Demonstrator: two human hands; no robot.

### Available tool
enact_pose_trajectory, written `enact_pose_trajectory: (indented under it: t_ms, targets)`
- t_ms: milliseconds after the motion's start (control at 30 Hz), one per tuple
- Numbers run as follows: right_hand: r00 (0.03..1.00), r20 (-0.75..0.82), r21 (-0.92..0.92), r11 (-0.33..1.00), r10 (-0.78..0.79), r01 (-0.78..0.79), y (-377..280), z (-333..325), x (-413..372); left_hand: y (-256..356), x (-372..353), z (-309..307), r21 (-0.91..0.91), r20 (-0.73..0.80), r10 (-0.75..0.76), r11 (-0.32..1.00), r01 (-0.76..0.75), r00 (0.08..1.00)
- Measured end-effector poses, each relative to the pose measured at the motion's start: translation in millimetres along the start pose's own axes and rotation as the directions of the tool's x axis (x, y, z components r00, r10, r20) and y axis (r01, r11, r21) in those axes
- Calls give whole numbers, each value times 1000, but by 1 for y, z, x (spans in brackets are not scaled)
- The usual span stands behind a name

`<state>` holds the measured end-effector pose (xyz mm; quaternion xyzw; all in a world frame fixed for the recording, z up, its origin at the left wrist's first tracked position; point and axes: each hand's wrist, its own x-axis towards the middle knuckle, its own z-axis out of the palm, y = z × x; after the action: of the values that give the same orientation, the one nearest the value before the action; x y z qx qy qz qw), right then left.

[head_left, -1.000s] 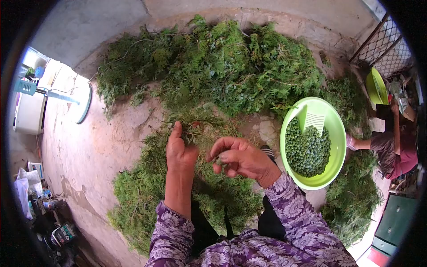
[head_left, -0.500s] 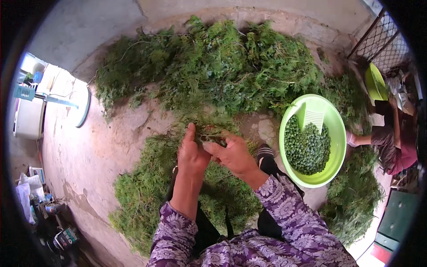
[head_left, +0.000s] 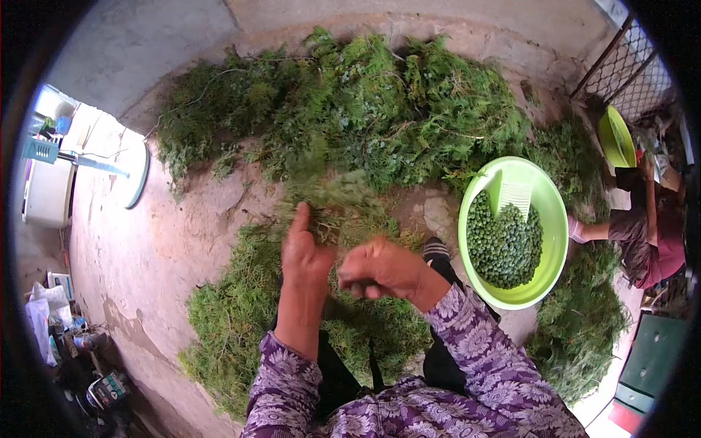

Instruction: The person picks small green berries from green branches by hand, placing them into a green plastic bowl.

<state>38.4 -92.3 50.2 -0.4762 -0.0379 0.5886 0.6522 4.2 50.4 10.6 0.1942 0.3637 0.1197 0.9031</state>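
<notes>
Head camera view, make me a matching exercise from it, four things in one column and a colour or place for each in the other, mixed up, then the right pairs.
Things:
1. Small green berries
2. Right sleeve
3. Wire mesh
4. Large branch pile

Matches:
A. Purple with pale flowers
B. Heaped beside the wall
C. Inside the light-green basin
D. Picture's upper right

Pairs: 1-C, 2-A, 3-D, 4-B.

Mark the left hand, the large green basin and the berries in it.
left hand [head_left: 304,257]: head view, middle of the hand
large green basin [head_left: 553,223]: head view, bare inner wall
berries [head_left: 505,244]: head view, middle of the heap
</notes>
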Motion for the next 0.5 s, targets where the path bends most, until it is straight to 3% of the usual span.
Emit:
enact_pose_trajectory:
  t_ms: [33, 100, 200, 233, 300, 333, 400, 433, 500]
  targets:
    - [988, 120, -51, 994, 102, -97, 2, 0, -2, 6, 2, 0, -56, -3, 58, 997, -58, 998]
    - [980, 186, 26, 997, 66, -72, 6, -3, -1, 13, -1, -4, 14, -33, 85, 996, -85, 996]
    - [973, 124, 230, 960, -193, 161, -8, -12, -7, 17, 1, -11, -20, -36, 47, 999, -48, 998]
    - [973, 127, 228, 960, -194, 161, -11, -17, -11, 19, -2, -9, -21, -36, 50, 998, -51, 998]
    - [967, -34, 265, 931, -251, 251, -19, -26, -20, 21, -7, -3, 64, -29, 146, 988, -143, 989]
    - [967, -35, 265, 931, -252, 252, -21, -31, -18, 22, -8, -4, 64, -28, 146, 988, -144, 989]
    - [892, -110, 473, 766, -439, 435, -23, -41, -13, 21, -8, -8, 87, 85, 139, 985, -146, 987]
    - [891, -113, 473, 765, -439, 437, -23, -41, -13, 20, -8, -8, 88, 86, 136, 986, -143, 987]
    - [846, -315, 293, 804, -430, 518, -25, -36, -10, 15, -7, -5, 118, 70, 143, 982, -151, 987]
